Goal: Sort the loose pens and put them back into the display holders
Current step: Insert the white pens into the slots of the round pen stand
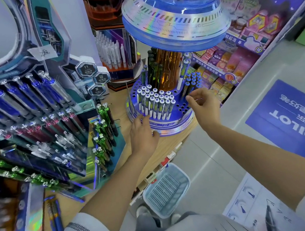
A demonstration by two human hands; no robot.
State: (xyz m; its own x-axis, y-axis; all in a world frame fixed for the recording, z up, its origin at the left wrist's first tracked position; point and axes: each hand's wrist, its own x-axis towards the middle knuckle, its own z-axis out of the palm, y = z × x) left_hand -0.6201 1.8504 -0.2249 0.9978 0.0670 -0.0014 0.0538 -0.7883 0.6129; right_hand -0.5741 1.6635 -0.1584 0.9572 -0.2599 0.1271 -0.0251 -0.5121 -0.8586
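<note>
Nearest you: blue basket (166, 189) on floor. Loose blue pens (54, 217) lie on wooden counter (70, 205), lower left. Your left hand (143, 134) flat, fingers relaxed, resting on rim of round pen stand (170, 128), fingertips touching white-capped pens (155, 101). Your right hand (204, 106) over stand's empty holes (182, 108), thumb and forefinger pinched together; cannot tell whether pen is between them. Beyond: blue-capped pens (193, 80) standing in stand.

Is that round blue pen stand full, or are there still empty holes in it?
Partly full. On the stand, white-capped pens pack the front section, but a patch of empty holes shows beside the right hand.
</note>
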